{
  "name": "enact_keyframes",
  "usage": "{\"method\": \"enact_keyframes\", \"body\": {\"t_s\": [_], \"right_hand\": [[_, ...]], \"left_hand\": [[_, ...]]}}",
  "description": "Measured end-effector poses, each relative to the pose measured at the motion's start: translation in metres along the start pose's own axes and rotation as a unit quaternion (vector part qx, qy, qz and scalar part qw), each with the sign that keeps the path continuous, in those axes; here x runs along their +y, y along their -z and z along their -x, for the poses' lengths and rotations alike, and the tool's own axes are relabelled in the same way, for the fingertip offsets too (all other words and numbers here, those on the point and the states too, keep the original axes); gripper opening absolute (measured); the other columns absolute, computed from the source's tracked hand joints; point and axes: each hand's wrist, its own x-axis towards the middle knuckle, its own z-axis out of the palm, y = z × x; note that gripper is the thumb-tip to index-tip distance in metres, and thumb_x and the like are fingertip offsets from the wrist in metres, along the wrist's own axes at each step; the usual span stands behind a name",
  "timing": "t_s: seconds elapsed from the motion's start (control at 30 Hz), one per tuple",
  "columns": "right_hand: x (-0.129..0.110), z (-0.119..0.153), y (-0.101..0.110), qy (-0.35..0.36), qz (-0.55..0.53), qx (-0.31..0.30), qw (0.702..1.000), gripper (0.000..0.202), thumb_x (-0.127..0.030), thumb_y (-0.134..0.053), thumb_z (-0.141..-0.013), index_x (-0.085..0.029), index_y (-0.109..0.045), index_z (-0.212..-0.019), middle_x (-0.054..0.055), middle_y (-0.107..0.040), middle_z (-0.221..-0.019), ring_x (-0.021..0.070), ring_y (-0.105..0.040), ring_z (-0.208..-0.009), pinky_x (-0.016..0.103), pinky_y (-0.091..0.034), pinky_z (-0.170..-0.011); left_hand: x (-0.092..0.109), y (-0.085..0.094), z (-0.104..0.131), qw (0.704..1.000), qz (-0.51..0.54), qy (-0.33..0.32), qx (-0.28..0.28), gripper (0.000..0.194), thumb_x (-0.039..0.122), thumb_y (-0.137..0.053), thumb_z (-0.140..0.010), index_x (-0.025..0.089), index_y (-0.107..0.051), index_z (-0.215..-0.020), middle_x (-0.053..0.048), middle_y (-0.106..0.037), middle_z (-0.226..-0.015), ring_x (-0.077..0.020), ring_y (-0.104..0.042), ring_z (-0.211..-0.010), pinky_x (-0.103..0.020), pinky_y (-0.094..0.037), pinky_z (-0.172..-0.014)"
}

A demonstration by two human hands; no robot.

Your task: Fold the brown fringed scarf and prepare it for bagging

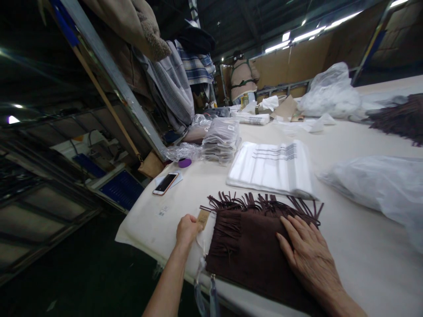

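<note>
Folded brown fringed scarf [251,251] lies at near edge of white table [357,246], fringe pointing away. Right hand [307,253] rests flat on scarf, fingers spread, gripping nothing. Left hand [187,229] closed, pinching cardboard tag [203,218] at scarf's left corner. Stack of clear bags [272,167] just beyond fringe; phone [165,183] well left.
</note>
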Motion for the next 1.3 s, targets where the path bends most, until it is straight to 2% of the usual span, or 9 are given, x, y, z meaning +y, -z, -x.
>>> {"method": "enact_keyframes", "body": {"t_s": [0.2, 0.37, 0.53, 0.7, 0.9, 1.03, 1.13, 1.23, 1.3], "right_hand": [[0.001, 0.002, -0.002, -0.02, -0.012, -0.014, 1.0, 0.041, -0.034, -0.038, -0.09, -0.011, -0.057, -0.116, 0.016, -0.061, -0.118, 0.0291, -0.051, -0.115, 0.048, -0.035, -0.101], [0.0, 0.001, -0.001, -0.008, -0.002, -0.004, 1.0, 0.041, -0.033, -0.038, -0.09, -0.008, -0.057, -0.116, 0.017, -0.061, -0.117, 0.0298, -0.051, -0.115, 0.048, -0.035, -0.1], [0.0, 0.0, 0.001, -0.003, 0.003, 0.001, 1.0, 0.04, -0.033, -0.038, -0.09, -0.008, -0.057, -0.115, 0.017, -0.061, -0.116, 0.0303, -0.052, -0.113, 0.048, -0.036, -0.099], [0.0, 0.001, 0.001, 0.0, 0.001, 0.003, 1.0, 0.04, -0.033, -0.038, -0.09, -0.008, -0.058, -0.114, 0.017, -0.062, -0.115, 0.0302, -0.053, -0.112, 0.048, -0.036, -0.098], [0.002, 0.001, 0.0, 0.003, 0.007, 0.007, 1.0, 0.04, -0.033, -0.038, -0.09, -0.008, -0.058, -0.115, 0.017, -0.062, -0.115, 0.0302, -0.053, -0.111, 0.048, -0.037, -0.098], [-0.002, 0.003, -0.003, -0.005, -0.001, 0.003, 1.0, 0.039, -0.032, -0.042, -0.089, -0.008, -0.058, -0.115, 0.016, -0.062, -0.116, 0.0305, -0.053, -0.112, 0.049, -0.036, -0.099], [0.001, 0.003, -0.001, -0.038, -0.068, -0.013, 0.997, 0.039, -0.035, -0.044, -0.088, -0.012, -0.058, -0.117, 0.014, -0.062, -0.118, 0.0296, -0.053, -0.114, 0.051, -0.037, -0.1], [0.021, -0.001, 0.009, -0.166, -0.249, -0.038, 0.953, 0.039, -0.042, -0.045, -0.087, -0.021, -0.057, -0.119, 0.009, -0.058, -0.126, 0.0253, -0.051, -0.118, 0.047, -0.039, -0.101], [0.045, -0.005, 0.019, -0.322, -0.369, -0.051, 0.87, 0.041, -0.046, -0.051, -0.083, -0.024, -0.057, -0.117, 0.009, -0.056, -0.128, 0.0256, -0.05, -0.119, 0.047, -0.037, -0.102]], "left_hand": [[0.02, -0.007, 0.017, 0.998, 0.009, -0.004, -0.056, 0.016, 0.02, -0.069, -0.075, 0.014, -0.056, -0.068, 0.005, -0.054, -0.064, -0.0111, -0.053, -0.062, -0.028, -0.045, -0.065], [0.036, -0.01, 0.036, 0.984, 0.102, 0.025, -0.147, 0.021, 0.026, -0.062, -0.082, 0.014, -0.055, -0.067, 0.005, -0.053, -0.062, -0.0097, -0.052, -0.058, -0.026, -0.045, -0.06], [0.038, 0.001, 0.043, 0.927, 0.259, 0.079, -0.258, 0.027, 0.037, -0.05, -0.086, 0.015, -0.055, -0.072, 0.003, -0.057, -0.058, -0.0093, -0.053, -0.05, -0.023, -0.043, -0.055], [0.038, 0.008, 0.034, 0.866, 0.34, 0.111, -0.349, 0.045, 0.057, -0.053, -0.077, 0.013, -0.058, -0.074, -0.005, -0.065, -0.062, -0.014, -0.058, -0.054, -0.024, -0.043, -0.055], [0.051, -0.008, 0.029, 0.781, 0.404, 0.091, -0.468, 0.058, 0.066, -0.048, -0.075, 0.013, -0.064, -0.09, -0.01, -0.07, -0.08, -0.0261, -0.066, -0.081, -0.037, -0.048, -0.078], [0.056, -0.016, 0.029, 0.757, 0.398, 0.091, -0.51, 0.064, 0.07, -0.053, -0.069, 0.011, -0.065, -0.091, -0.013, -0.071, -0.085, -0.0288, -0.065, -0.089, -0.04, -0.047, -0.084], [0.056, -0.012, 0.028, 0.769, 0.386, 0.089, -0.502, 0.062, 0.066, -0.066, -0.061, 0.011, -0.066, -0.09, -0.012, -0.071, -0.083, -0.0273, -0.065, -0.088, -0.036, -0.048, -0.083], [0.054, -0.004, 0.024, 0.791, 0.386, 0.073, -0.469, 0.057, 0.058, -0.075, -0.058, 0.013, -0.066, -0.091, -0.008, -0.072, -0.082, -0.0229, -0.066, -0.082, -0.029, -0.049, -0.076], [0.052, 0.0, 0.019, 0.796, 0.394, 0.068, -0.455, 0.05, 0.052, -0.078, -0.058, 0.014, -0.067, -0.088, -0.006, -0.073, -0.079, -0.0192, -0.067, -0.076, -0.025, -0.049, -0.069]]}}
